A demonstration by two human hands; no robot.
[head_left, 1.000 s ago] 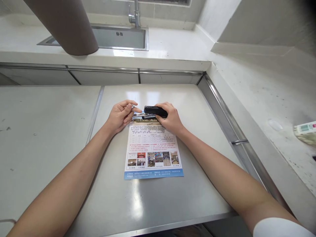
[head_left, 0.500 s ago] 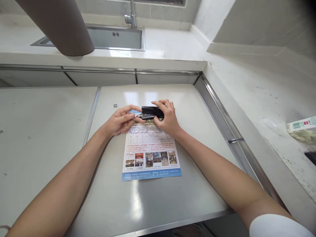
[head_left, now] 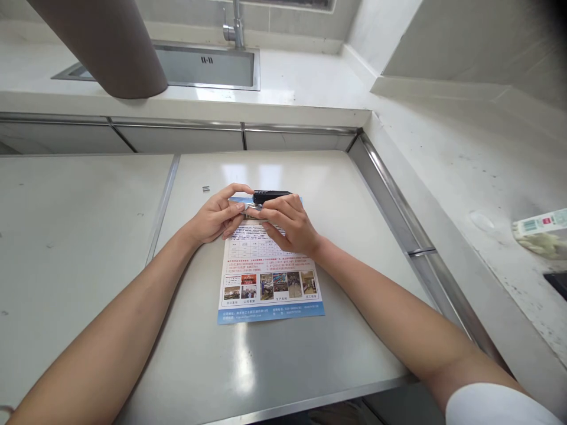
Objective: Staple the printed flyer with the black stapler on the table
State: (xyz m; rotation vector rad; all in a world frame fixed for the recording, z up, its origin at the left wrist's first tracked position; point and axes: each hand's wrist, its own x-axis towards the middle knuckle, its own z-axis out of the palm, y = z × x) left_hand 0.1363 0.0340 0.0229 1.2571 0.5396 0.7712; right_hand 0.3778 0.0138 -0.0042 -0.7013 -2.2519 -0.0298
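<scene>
A black stapler [head_left: 271, 196] with bright metal inner parts is held above the upper end of a printed flyer [head_left: 271, 310]. My left hand [head_left: 217, 215] grips its left end, thumb and fingers closed around the metal part. My right hand [head_left: 290, 223] lies across the front of the stapler, fingers bent against its metal part, the thumb lower down over the flyer. The fingers hide much of the stapler, so how far its top is lifted is hard to see. Small strips of staples [head_left: 205, 189] lie on the table to the left.
The pale table [head_left: 212, 366] meets a raised white counter behind and at right. On the back counter are a sink [head_left: 212, 68], a faucet [head_left: 238, 29] and a thick brown column [head_left: 115, 53]. A clear bag with a label [head_left: 543, 233] sits on the right counter.
My right hand has shifted from holding the stapler's right end from above to its front, fingers now pointing left onto the metal part. My left hand keeps its place.
</scene>
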